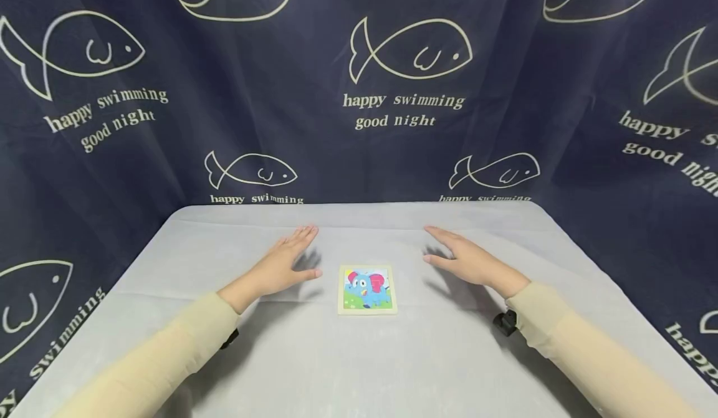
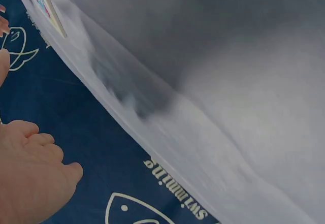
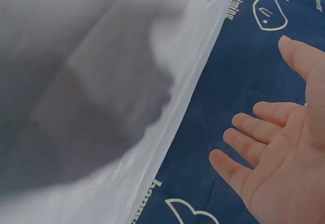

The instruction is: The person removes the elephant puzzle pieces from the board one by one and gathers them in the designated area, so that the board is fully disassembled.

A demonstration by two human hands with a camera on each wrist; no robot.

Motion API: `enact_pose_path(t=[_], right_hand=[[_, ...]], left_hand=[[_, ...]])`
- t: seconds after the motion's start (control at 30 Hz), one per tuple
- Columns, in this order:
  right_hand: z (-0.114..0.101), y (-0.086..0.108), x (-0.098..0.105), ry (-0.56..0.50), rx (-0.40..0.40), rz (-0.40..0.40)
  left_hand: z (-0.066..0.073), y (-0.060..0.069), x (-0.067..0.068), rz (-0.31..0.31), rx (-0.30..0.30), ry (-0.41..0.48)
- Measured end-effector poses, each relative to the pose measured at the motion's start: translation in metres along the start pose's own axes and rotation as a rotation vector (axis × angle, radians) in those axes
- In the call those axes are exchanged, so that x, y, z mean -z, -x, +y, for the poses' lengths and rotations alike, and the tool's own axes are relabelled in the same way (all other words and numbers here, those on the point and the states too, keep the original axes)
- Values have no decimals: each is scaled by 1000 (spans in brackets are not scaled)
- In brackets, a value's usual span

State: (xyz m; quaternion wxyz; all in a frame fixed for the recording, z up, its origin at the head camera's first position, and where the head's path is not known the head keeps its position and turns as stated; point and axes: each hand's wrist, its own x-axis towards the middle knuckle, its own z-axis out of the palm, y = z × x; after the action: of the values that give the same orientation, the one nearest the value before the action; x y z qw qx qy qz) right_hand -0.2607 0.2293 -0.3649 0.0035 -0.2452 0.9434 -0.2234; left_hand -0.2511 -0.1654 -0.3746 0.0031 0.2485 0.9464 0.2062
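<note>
A small square picture puzzle with a pale wooden frame lies flat on the table, showing a blue elephant with pink ears. To its left, my left hand hovers over the cloth with fingers extended and thumb apart, touching nothing. On the other side my right hand is held likewise, fingers straight, thumb pointing toward the puzzle. In the left wrist view the puzzle's edge shows at the top left. The right wrist view shows the right palm with nothing in it.
A light grey cloth covers the table. Dark blue curtains with fish outlines and lettering hang behind it and at both sides. A black wrist device sits under the right cuff; part of another shows under the left one.
</note>
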Motion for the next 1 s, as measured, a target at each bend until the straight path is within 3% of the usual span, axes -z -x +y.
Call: enact_pose_path(t=[0.3,0.5,0.63,1.0], right_hand=[[-10,-7,-5,-66,-4,65],[-17,-16,-7,-201,20,133],[-23,-23,-10,-270,-10,141],[-36,-38,-24,-301,-76,121]], left_hand=[[20,-4,-11,-1,33,176],[28,-7,-19,9,24,205],[30,-12,-24,6,32,225],[44,-24,-30,-6,12,276]])
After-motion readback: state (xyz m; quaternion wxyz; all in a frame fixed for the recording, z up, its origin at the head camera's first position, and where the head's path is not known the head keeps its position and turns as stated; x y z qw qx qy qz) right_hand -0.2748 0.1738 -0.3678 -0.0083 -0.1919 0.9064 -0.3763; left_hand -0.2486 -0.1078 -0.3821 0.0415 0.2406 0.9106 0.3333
